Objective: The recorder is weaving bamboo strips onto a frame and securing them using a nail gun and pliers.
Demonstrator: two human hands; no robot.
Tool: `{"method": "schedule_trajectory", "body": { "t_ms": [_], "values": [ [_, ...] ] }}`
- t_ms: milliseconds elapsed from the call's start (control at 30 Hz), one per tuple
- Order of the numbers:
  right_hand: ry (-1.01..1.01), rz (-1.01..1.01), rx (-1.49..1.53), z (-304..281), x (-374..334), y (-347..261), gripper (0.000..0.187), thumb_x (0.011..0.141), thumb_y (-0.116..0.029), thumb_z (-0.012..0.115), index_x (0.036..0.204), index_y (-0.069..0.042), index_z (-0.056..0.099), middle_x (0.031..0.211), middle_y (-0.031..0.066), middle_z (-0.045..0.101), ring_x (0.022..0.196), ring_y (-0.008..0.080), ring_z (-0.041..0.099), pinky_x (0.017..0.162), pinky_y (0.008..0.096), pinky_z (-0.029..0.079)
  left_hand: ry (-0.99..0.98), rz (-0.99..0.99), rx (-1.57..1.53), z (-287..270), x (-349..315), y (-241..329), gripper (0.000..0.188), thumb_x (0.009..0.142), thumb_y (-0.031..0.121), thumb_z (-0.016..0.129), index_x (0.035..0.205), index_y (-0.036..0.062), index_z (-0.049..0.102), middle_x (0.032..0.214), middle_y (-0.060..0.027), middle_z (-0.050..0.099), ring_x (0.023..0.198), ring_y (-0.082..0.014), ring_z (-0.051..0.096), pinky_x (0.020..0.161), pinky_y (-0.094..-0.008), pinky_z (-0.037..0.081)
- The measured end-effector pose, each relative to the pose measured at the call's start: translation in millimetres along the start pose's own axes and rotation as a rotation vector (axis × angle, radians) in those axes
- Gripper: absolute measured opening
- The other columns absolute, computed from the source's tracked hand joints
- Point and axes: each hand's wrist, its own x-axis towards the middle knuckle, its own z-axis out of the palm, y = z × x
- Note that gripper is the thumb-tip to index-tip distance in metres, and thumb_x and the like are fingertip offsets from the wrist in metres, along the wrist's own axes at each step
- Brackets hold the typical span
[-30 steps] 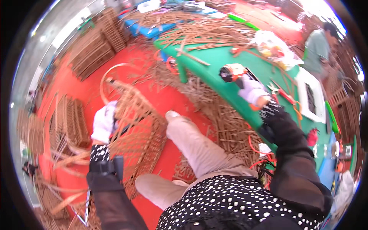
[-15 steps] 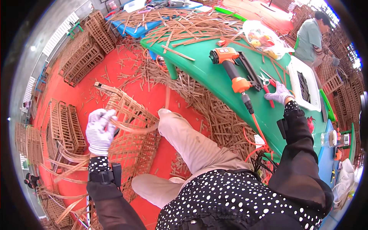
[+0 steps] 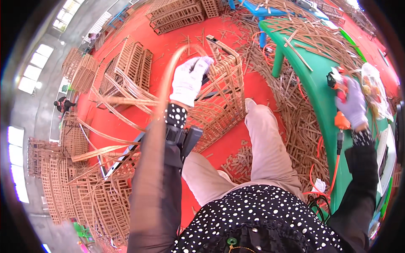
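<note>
My left hand (image 3: pixel 190 82), in a striped white glove, is closed on a brown weaving strip (image 3: pixel 162 92), which loops over the fingers and blurs down along my left forearm. Right beside that hand stands a partly woven brown basket (image 3: pixel 223 95) on a dark frame, its long loose strips (image 3: pixel 122 101) fanning out to the left. Over the green table, my gloved right hand (image 3: pixel 353 104) is closed around red-handled pliers (image 3: pixel 341 95). Beneath them lies an orange and black nail gun (image 3: pixel 341 121), largely hidden by the hand and pliers.
Brown strips (image 3: pixel 303 31) cover the far part of the green table (image 3: pixel 310 84). A clear plastic bag (image 3: pixel 373 90) and a white tray (image 3: pixel 386 154) lie to the right. Scraps (image 3: pixel 301 130) heap on the red floor. Stacked baskets (image 3: pixel 139 63) stand at left; a person (image 3: pixel 64 104) is farther off.
The view has turned left. My right hand has lifted the pliers off the table and brought them over the nail gun. The strip in my left hand has swung up into a loop.
</note>
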Motion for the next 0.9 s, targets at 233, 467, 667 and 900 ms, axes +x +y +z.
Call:
{"method": "schedule_trajectory", "body": {
  "t_ms": [233, 467, 667, 900],
  "values": [
    [0.076, -0.467, 0.087, 74.4, 91.5, -161.1, 0.069, 0.06, -0.04, 0.07, 0.116, -0.009, 0.044, 0.113, 0.0113, 0.044, 0.108, 0.0291, 0.043, 0.089, 0.0396, 0.036, 0.009, -0.03, -0.002, -12.8, 10.7, 4.3, 0.022, 0.085, 0.019, 0.058, 0.094, 0.0003, 0.064, 0.088, -0.0034, 0.065, 0.079, -0.0077, 0.057, 0.074, -0.0215, 0.045],
    [0.154, -0.571, 0.059, 96.0, 112.7, -214.8, 0.082, 0.055, -0.052, 0.072, 0.12, -0.01, 0.044, 0.113, 0.0084, 0.045, 0.109, 0.0257, 0.042, 0.088, 0.0395, 0.036, 0.017, -0.029, 0.019, -15.3, 14.8, 7.5, 0.023, 0.084, 0.022, 0.058, 0.093, 0.0017, 0.065, 0.086, -0.0019, 0.064, 0.078, -0.0068, 0.056, 0.073, -0.0209, 0.043],
    [0.146, -0.559, 0.01, 99.5, 119.0, -221.4, 0.079, 0.058, -0.052, 0.071, 0.119, -0.01, 0.046, 0.112, 0.0073, 0.045, 0.109, 0.0251, 0.042, 0.087, 0.0395, 0.037, 0.032, -0.036, -0.002, -17.3, 22.0, 5.2, 0.024, 0.084, 0.023, 0.057, 0.093, 0.0029, 0.065, 0.085, -0.002, 0.064, 0.081, -0.0088, 0.056, 0.076, -0.0233, 0.043],
    [0.262, -0.716, -0.104, 101.6, 130.3, -219.9, 0.063, 0.065, -0.048, 0.066, 0.112, -0.008, 0.051, 0.096, 0.0055, 0.053, 0.094, 0.0204, 0.051, 0.076, 0.0351, 0.04, 0.003, -0.007, -0.012, -22.1, 23.6, -0.4, 0.023, 0.086, 0.022, 0.055, 0.093, 0.0031, 0.065, 0.088, -0.0027, 0.064, 0.084, -0.0097, 0.056, 0.078, -0.0251, 0.044]
  ]
}}
